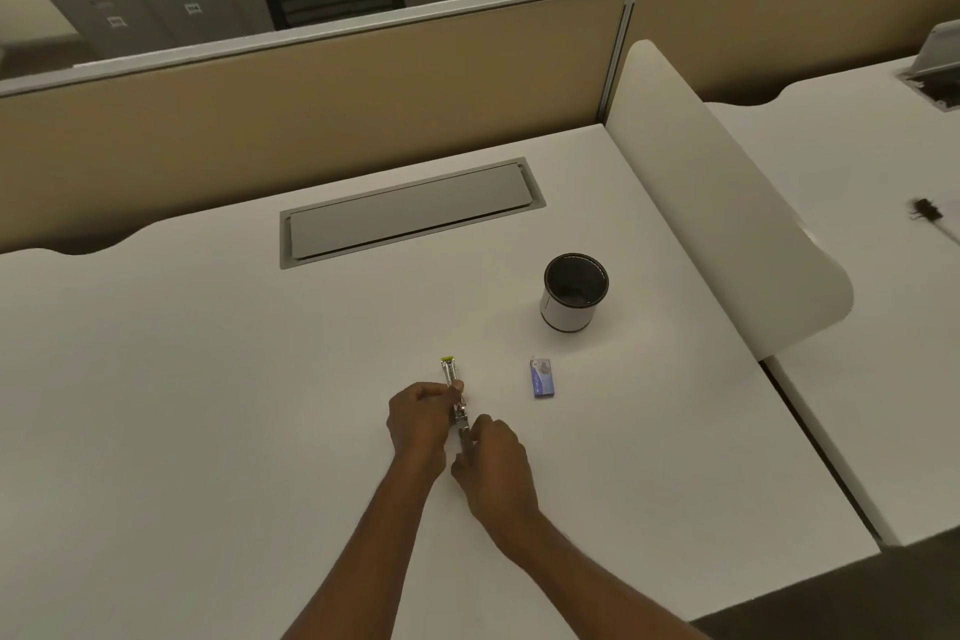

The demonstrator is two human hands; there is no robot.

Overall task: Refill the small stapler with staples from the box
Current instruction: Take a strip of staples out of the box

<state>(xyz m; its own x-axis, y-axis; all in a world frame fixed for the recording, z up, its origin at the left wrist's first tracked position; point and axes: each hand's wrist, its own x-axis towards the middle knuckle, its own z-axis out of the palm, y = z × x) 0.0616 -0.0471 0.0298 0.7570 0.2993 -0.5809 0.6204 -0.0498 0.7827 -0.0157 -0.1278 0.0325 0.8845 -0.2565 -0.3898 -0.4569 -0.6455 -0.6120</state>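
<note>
A small metal stapler with a yellow-green tip lies opened out flat on the white desk, pointing away from me. My left hand pinches its middle from the left. My right hand grips the near end of the stapler, fingers closed around it. The hands hide the near half of the stapler. The small blue staple box lies on the desk to the right of the stapler, apart from both hands, with its far end open.
A black-and-white cylindrical pen cup stands beyond the box. A grey cable hatch is set into the desk further back. A white curved divider borders the desk on the right, and a tan partition closes the back.
</note>
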